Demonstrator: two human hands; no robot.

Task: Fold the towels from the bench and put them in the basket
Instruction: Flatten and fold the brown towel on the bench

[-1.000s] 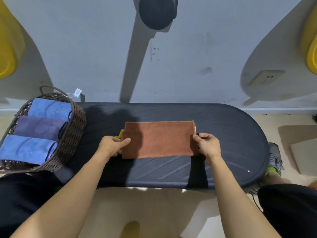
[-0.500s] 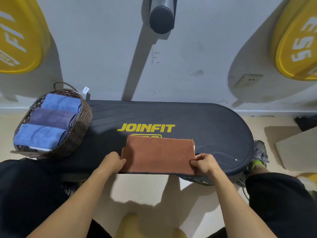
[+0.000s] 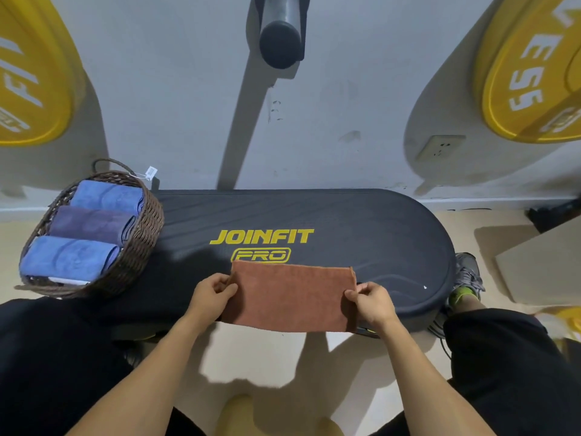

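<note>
Pulled back toward me since a second ago, the rust towel (image 3: 290,297) now hangs its near edge past the bench's (image 3: 393,234) six-o'clock rim, and the yellow lettering it covered shows again.

My left fingers (image 3: 220,283) are pinched shut on the towel's nine-o'clock end, my right fingers (image 3: 355,294) pinched shut on its three-o'clock end, so left hand (image 3: 209,297) and right hand (image 3: 372,305) hold the folded strip stretched between them, its far part over the bench and touching or just above it. Out at ten o'clock the wicker basket (image 3: 141,247) sits on the bench's end with three rolled towels (image 3: 91,225) inside, two blue and one purple. I see no other loose towel on the bench, so I judge this the last one: it likely wants one more fold or a roll, then a carry to the basket, where room looks tight.
</note>
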